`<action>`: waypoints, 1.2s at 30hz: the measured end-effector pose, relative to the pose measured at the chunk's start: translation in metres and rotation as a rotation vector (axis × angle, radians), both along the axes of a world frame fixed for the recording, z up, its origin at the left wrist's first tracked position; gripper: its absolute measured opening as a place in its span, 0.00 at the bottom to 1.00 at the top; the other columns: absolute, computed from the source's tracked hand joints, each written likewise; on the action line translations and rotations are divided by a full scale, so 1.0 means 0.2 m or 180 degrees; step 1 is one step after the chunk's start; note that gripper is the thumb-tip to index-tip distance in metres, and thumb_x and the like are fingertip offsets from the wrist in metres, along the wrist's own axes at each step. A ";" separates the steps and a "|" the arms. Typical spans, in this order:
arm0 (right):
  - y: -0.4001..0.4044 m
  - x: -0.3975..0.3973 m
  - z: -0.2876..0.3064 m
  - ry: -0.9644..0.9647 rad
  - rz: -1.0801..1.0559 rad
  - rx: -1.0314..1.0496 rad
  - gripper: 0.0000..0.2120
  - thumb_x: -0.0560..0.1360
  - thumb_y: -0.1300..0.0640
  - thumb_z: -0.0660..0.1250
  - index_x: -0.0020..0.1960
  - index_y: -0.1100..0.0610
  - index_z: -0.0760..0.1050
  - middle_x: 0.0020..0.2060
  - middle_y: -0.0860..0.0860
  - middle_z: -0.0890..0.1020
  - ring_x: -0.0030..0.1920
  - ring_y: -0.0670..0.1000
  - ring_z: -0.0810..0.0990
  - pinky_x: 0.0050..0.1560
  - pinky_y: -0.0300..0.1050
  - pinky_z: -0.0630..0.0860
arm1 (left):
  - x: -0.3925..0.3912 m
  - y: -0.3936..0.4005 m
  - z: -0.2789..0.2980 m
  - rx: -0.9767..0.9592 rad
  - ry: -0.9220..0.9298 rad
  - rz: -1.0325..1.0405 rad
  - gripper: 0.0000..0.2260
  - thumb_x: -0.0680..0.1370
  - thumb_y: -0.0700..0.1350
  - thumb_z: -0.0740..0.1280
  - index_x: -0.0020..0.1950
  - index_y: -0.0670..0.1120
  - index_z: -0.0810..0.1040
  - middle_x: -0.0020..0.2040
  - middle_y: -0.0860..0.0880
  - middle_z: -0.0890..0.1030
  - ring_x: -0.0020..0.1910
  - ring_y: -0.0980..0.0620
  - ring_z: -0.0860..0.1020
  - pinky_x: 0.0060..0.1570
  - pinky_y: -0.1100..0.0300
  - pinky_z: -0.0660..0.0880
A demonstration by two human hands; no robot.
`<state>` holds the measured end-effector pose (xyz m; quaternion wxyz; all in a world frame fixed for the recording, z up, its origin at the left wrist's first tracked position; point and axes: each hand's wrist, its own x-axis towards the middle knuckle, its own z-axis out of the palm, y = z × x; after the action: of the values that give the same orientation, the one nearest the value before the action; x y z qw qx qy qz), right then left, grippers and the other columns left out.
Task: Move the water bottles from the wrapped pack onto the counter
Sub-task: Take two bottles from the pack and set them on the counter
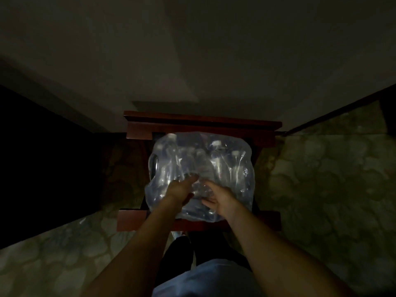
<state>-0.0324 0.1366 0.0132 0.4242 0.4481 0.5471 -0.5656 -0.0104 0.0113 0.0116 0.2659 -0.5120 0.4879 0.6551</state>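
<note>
A clear plastic-wrapped pack of water bottles (205,166) sits on a dark red wooden stand (201,123) against the wall. Several white caps show through the wrap near its far side. My left hand (180,189) rests on the near top of the pack, fingers curled into the plastic. My right hand (218,198) is beside it on the near side, fingers pressed into the wrap. In the dim light I cannot tell whether either hand grips a bottle or only the plastic.
Patterned greenish carpet (321,179) spreads on both sides of the stand. A dark area (38,157) lies to the left. A pale wall (192,50) rises behind. My dark legs (182,254) stand close to the stand's front rail (132,219).
</note>
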 end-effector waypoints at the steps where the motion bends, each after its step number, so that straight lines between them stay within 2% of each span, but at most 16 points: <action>1: -0.01 0.00 0.03 0.0026 -0.0033 0.0070 0.20 0.72 0.55 0.73 0.61 0.60 0.76 0.55 0.58 0.81 0.53 0.56 0.81 0.40 0.44 0.80 | 0.00 0.01 0.04 0.0026 0.0038 0.0008 0.16 0.75 0.50 0.72 0.58 0.42 0.78 0.44 0.44 0.82 0.32 0.52 0.81 0.25 0.67 0.73; 4: -0.05 0.01 0.13 0.0104 -0.0045 0.0232 0.16 0.72 0.56 0.73 0.57 0.59 0.76 0.56 0.58 0.80 0.50 0.56 0.80 0.31 0.43 0.78 | 0.03 0.01 0.15 0.0448 0.0196 0.0203 0.22 0.75 0.50 0.71 0.64 0.40 0.75 0.55 0.39 0.82 0.47 0.45 0.82 0.50 0.54 0.78; 6: -0.06 0.03 0.20 0.0098 0.0019 0.0312 0.13 0.71 0.53 0.73 0.52 0.57 0.76 0.54 0.57 0.79 0.47 0.55 0.79 0.30 0.42 0.79 | 0.07 -0.01 0.21 0.0727 0.0311 0.0350 0.19 0.75 0.49 0.70 0.61 0.41 0.77 0.53 0.41 0.84 0.50 0.44 0.83 0.48 0.53 0.79; 9: -0.05 0.07 0.30 -0.0049 0.0057 0.0250 0.19 0.70 0.48 0.73 0.56 0.57 0.76 0.53 0.58 0.79 0.50 0.57 0.80 0.37 0.44 0.81 | 0.15 -0.04 0.33 0.1047 0.0359 0.0533 0.11 0.74 0.47 0.71 0.52 0.42 0.80 0.42 0.44 0.86 0.42 0.46 0.82 0.35 0.58 0.77; 11: -0.01 0.10 0.36 -0.0187 0.0018 0.0119 0.21 0.69 0.47 0.74 0.55 0.58 0.75 0.50 0.59 0.80 0.47 0.56 0.82 0.31 0.42 0.80 | 0.22 -0.05 0.38 0.1272 0.0512 0.0451 0.09 0.76 0.47 0.69 0.49 0.42 0.82 0.41 0.44 0.86 0.43 0.46 0.82 0.42 0.56 0.78; 14: 0.07 0.16 0.45 -0.0171 0.0039 -0.0057 0.20 0.66 0.48 0.76 0.51 0.58 0.76 0.44 0.59 0.83 0.38 0.55 0.84 0.29 0.41 0.80 | 0.31 -0.07 0.47 0.1461 0.0648 0.0261 0.14 0.77 0.43 0.67 0.61 0.39 0.78 0.55 0.40 0.83 0.55 0.43 0.81 0.57 0.52 0.77; 17: 0.13 0.23 0.51 -0.0025 0.0017 -0.0271 0.21 0.65 0.50 0.77 0.53 0.59 0.77 0.39 0.59 0.86 0.35 0.55 0.84 0.33 0.42 0.81 | 0.38 -0.08 0.53 0.1549 0.0681 0.0070 0.21 0.75 0.42 0.67 0.67 0.38 0.74 0.64 0.37 0.78 0.65 0.40 0.76 0.69 0.48 0.70; 18: 0.15 0.25 0.52 0.0018 0.0013 -0.0365 0.23 0.65 0.51 0.77 0.55 0.59 0.77 0.41 0.60 0.86 0.36 0.56 0.85 0.34 0.43 0.81 | 0.41 -0.08 0.55 0.1554 0.0709 -0.0005 0.21 0.75 0.44 0.67 0.67 0.39 0.74 0.64 0.37 0.78 0.63 0.40 0.77 0.67 0.47 0.71; 20: 0.20 0.30 0.56 0.0123 0.0042 -0.0499 0.27 0.63 0.52 0.78 0.59 0.58 0.76 0.48 0.61 0.85 0.42 0.57 0.84 0.37 0.45 0.81 | 0.48 -0.09 0.57 0.1492 0.0740 -0.0125 0.22 0.73 0.46 0.69 0.65 0.41 0.75 0.61 0.40 0.79 0.50 0.46 0.79 0.48 0.53 0.78; 21: 0.23 0.33 0.58 0.0166 0.0065 -0.0557 0.30 0.61 0.52 0.79 0.60 0.58 0.75 0.48 0.61 0.85 0.43 0.58 0.84 0.37 0.45 0.81 | 0.52 -0.09 0.58 0.1464 0.0723 -0.0167 0.21 0.71 0.46 0.70 0.63 0.42 0.76 0.59 0.41 0.79 0.47 0.47 0.78 0.41 0.56 0.77; 22: 0.26 0.37 0.60 0.0192 0.0116 -0.0634 0.31 0.60 0.51 0.79 0.61 0.57 0.75 0.48 0.61 0.85 0.42 0.58 0.84 0.37 0.45 0.80 | 0.56 -0.09 0.58 0.1452 0.0731 -0.0246 0.20 0.71 0.46 0.71 0.62 0.43 0.77 0.59 0.41 0.79 0.48 0.47 0.78 0.40 0.57 0.76; 25: 0.31 0.48 0.67 0.0341 0.0335 -0.0880 0.32 0.62 0.51 0.78 0.63 0.58 0.74 0.48 0.61 0.85 0.42 0.57 0.84 0.39 0.46 0.80 | 0.67 -0.05 0.63 0.1421 0.0848 -0.0495 0.15 0.75 0.46 0.67 0.61 0.45 0.78 0.60 0.44 0.81 0.55 0.47 0.79 0.45 0.55 0.76; 29: 0.36 0.62 0.79 0.0795 0.0351 -0.1205 0.29 0.67 0.55 0.76 0.66 0.58 0.72 0.53 0.61 0.84 0.49 0.57 0.83 0.46 0.47 0.78 | 0.80 0.02 0.75 0.1308 0.1326 -0.0488 0.21 0.74 0.40 0.66 0.67 0.45 0.72 0.62 0.41 0.79 0.55 0.46 0.78 0.41 0.55 0.78; 31: 0.38 0.70 0.89 0.1136 0.0467 -0.1438 0.26 0.70 0.58 0.73 0.67 0.57 0.71 0.56 0.62 0.82 0.53 0.59 0.83 0.49 0.49 0.78 | 0.88 0.05 0.85 0.1200 0.1549 -0.0563 0.24 0.70 0.38 0.68 0.66 0.46 0.72 0.58 0.42 0.80 0.53 0.45 0.79 0.42 0.53 0.79; 34: 0.40 0.76 1.05 0.1687 0.0775 -0.1675 0.24 0.71 0.64 0.71 0.65 0.55 0.72 0.59 0.62 0.81 0.59 0.61 0.80 0.55 0.55 0.78 | 0.97 0.05 1.00 0.0978 0.1966 -0.0632 0.28 0.66 0.39 0.72 0.65 0.50 0.73 0.59 0.43 0.82 0.58 0.42 0.79 0.51 0.49 0.80; 36: 0.36 0.79 1.18 0.2005 0.0926 -0.1706 0.23 0.70 0.65 0.71 0.64 0.54 0.74 0.59 0.60 0.81 0.60 0.61 0.80 0.59 0.58 0.77 | 1.01 0.04 1.12 0.0939 0.2330 -0.0593 0.25 0.67 0.43 0.75 0.62 0.55 0.76 0.59 0.45 0.82 0.59 0.42 0.80 0.54 0.49 0.79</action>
<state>0.1261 0.2086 0.2499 0.4132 0.0461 0.5411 -0.7310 0.1918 0.0184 0.2364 0.2035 -0.1548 0.4954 0.8302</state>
